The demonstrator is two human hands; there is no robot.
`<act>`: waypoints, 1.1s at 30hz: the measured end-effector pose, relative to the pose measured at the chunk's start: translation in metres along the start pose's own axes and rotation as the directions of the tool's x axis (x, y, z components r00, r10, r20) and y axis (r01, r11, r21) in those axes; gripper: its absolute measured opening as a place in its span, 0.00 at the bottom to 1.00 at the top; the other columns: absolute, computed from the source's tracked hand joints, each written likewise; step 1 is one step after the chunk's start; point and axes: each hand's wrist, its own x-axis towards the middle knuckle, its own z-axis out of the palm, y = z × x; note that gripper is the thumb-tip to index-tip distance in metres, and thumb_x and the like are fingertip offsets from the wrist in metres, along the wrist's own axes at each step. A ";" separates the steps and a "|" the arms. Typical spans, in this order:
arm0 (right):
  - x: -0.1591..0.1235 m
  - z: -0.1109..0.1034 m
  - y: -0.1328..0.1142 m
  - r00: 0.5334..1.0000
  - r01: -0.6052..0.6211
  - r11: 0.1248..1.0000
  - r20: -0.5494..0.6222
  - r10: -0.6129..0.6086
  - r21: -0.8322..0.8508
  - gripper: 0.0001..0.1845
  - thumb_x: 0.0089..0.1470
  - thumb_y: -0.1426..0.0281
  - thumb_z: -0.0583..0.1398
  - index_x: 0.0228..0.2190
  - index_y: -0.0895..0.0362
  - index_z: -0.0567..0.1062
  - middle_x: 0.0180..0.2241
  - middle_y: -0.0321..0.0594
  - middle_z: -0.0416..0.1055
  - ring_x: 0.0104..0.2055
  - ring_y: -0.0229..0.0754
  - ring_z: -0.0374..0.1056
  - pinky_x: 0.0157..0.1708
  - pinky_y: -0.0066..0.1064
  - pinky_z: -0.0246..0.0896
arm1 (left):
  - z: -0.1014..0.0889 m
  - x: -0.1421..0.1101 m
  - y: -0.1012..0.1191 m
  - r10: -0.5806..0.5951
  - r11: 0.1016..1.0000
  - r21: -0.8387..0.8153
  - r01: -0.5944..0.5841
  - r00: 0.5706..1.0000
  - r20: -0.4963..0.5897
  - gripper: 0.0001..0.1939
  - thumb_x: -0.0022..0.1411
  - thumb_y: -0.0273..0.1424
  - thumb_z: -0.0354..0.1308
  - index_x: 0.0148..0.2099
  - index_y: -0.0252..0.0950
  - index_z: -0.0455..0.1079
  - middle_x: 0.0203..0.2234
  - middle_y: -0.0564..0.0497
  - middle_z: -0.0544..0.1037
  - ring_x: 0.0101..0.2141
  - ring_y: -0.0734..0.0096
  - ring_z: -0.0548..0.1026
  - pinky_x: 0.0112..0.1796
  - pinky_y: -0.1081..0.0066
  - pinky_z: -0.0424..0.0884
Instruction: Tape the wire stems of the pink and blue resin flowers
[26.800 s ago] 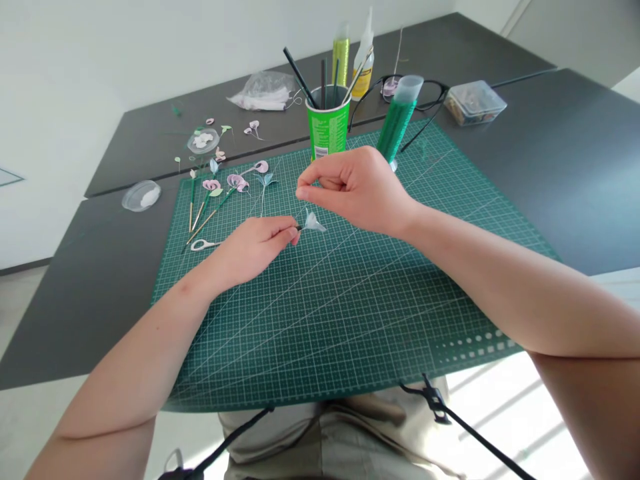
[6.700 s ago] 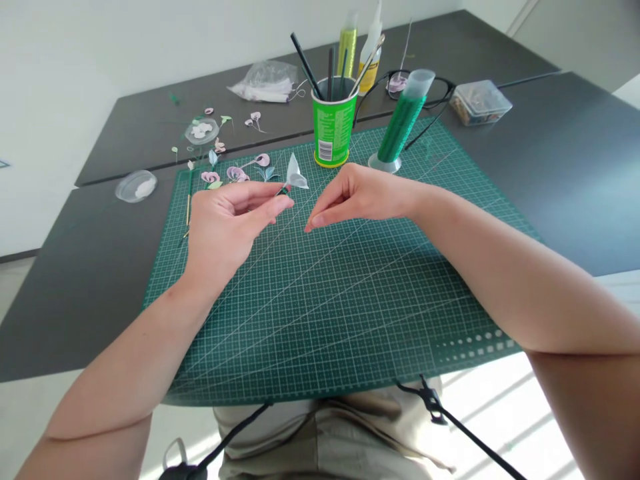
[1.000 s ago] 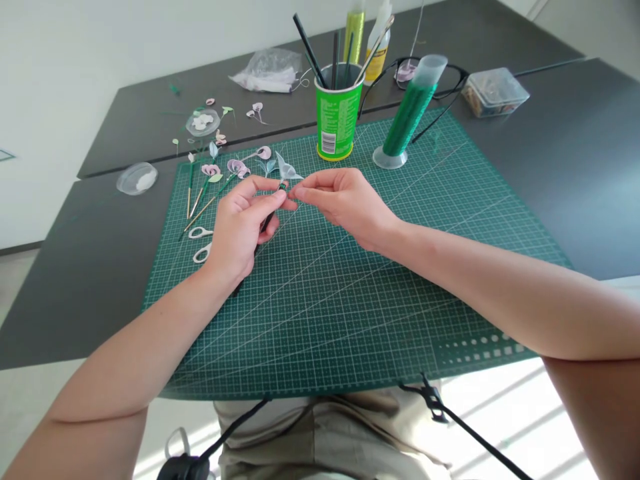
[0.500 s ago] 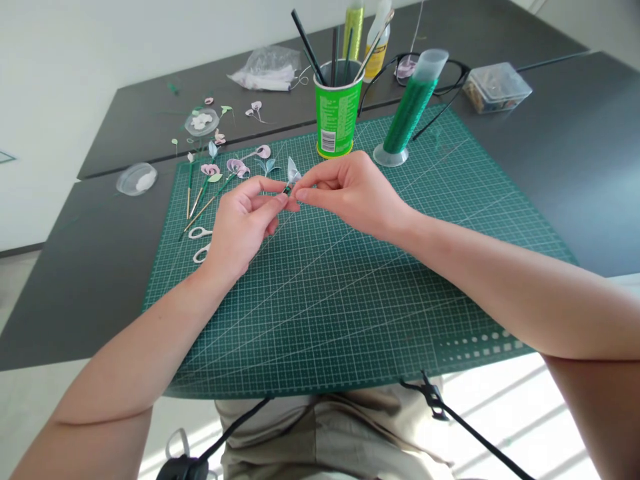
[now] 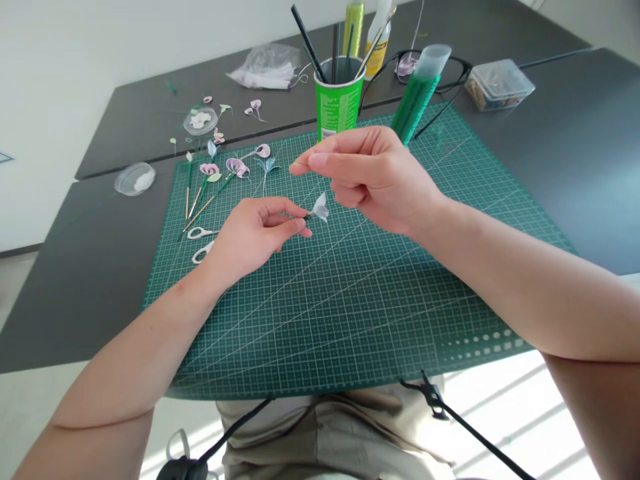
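My left hand (image 5: 260, 230) pinches the short dark green stem of a small pale blue-white flower (image 5: 321, 208) between thumb and fingertips, over the green cutting mat (image 5: 340, 307). The petals point right. My right hand (image 5: 375, 170) is raised above and to the right of the flower, apart from it. Its thumb and index finger press together; anything thin between them is too small to make out. White-handled scissors (image 5: 201, 232) lie on the mat, partly covered by my left hand. Finished-looking small flowers (image 5: 237, 167) on green stems lie beyond that hand.
A green paper cup (image 5: 336, 107) holding brushes and sticks stands behind my hands, with a spool of green thread (image 5: 415, 97) beside it. Farther back are black glasses (image 5: 463, 73), a clear box (image 5: 500, 83), a glue bottle (image 5: 379, 47), a plastic bag (image 5: 265, 65) and petal dishes (image 5: 136, 179).
My hands have parted. The left has brought the flower down and right, tipping its petals from upward to rightward. My right hand has lifted away to the right, still pinched.
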 end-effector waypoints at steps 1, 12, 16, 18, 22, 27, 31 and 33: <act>0.000 0.000 0.000 1.000 0.000 1.000 0.005 0.000 -0.003 0.14 0.64 0.78 0.64 0.28 0.55 0.85 0.39 0.36 0.84 0.19 0.27 0.45 0.15 0.30 0.40 | 0.000 0.000 0.000 -0.003 1.000 -0.001 0.003 1.000 0.016 0.09 0.63 0.35 0.65 0.42 0.36 0.82 0.31 0.46 0.88 0.18 0.78 0.65 0.19 0.74 0.62; 0.009 -0.007 0.011 0.996 -0.021 0.986 -0.084 0.008 -0.164 0.09 0.64 0.71 0.65 0.33 0.53 0.86 0.41 0.36 0.84 0.20 0.31 0.48 0.19 0.33 0.47 | 0.003 -0.002 0.003 0.032 0.996 -0.082 -0.024 0.996 0.089 0.06 0.58 0.32 0.69 0.39 0.38 0.84 0.31 0.45 0.88 0.19 0.73 0.74 0.21 0.73 0.70; 0.011 -0.008 0.016 0.997 -0.010 0.975 -0.081 -0.009 -0.224 0.06 0.63 0.69 0.66 0.35 0.56 0.85 0.34 0.38 0.81 0.22 0.31 0.50 0.20 0.31 0.46 | 0.005 -0.005 0.005 0.046 0.996 -0.080 -0.037 0.992 0.115 0.05 0.59 0.32 0.68 0.38 0.38 0.83 0.31 0.45 0.89 0.19 0.72 0.75 0.20 0.74 0.68; 0.011 -0.009 0.018 0.997 -0.017 0.970 -0.082 -0.003 -0.242 0.06 0.62 0.70 0.67 0.36 0.57 0.86 0.30 0.37 0.79 0.22 0.32 0.53 0.21 0.31 0.46 | 0.006 -0.007 0.006 0.049 0.998 -0.055 -0.043 0.991 0.121 0.04 0.61 0.32 0.67 0.38 0.38 0.82 0.32 0.46 0.89 0.19 0.72 0.75 0.20 0.74 0.68; 0.015 -0.013 0.024 0.991 -0.064 0.957 -0.129 0.028 -0.284 0.07 0.60 0.71 0.67 0.36 0.58 0.87 0.22 0.34 0.71 0.23 0.33 0.56 0.23 0.31 0.51 | 0.007 -0.013 0.008 0.122 0.992 0.015 -0.124 0.990 0.074 0.02 0.64 0.31 0.65 0.38 0.39 0.78 0.34 0.47 0.89 0.27 0.67 0.83 0.23 0.75 0.69; 0.019 -0.017 0.028 0.988 -0.053 0.947 -0.152 0.005 -0.316 0.05 0.60 0.72 0.68 0.34 0.58 0.86 0.20 0.32 0.67 0.22 0.32 0.54 0.22 0.29 0.53 | 0.006 -0.012 0.008 0.166 0.984 0.058 -0.167 0.986 0.021 0.03 0.65 0.28 0.63 0.39 0.39 0.78 0.33 0.49 0.89 0.33 0.64 0.86 0.27 0.74 0.73; 0.017 -0.013 0.023 0.982 0.027 0.947 -0.166 -0.085 -0.322 0.04 0.60 0.68 0.69 0.34 0.56 0.86 0.22 0.35 0.70 0.27 0.38 0.67 0.26 0.30 0.62 | 0.006 -0.010 0.007 0.143 0.989 0.040 -0.145 0.989 0.047 0.02 0.65 0.29 0.64 0.38 0.39 0.78 0.31 0.49 0.89 0.31 0.64 0.86 0.28 0.72 0.75; 0.016 -0.012 0.021 0.981 0.033 0.947 -0.173 -0.092 -0.319 0.04 0.60 0.70 0.69 0.33 0.55 0.86 0.22 0.36 0.71 0.30 0.39 0.69 0.28 0.31 0.64 | 0.006 -0.010 0.007 0.148 0.988 0.041 -0.150 0.988 0.046 0.03 0.65 0.29 0.64 0.38 0.39 0.79 0.31 0.49 0.89 0.30 0.65 0.85 0.29 0.72 0.76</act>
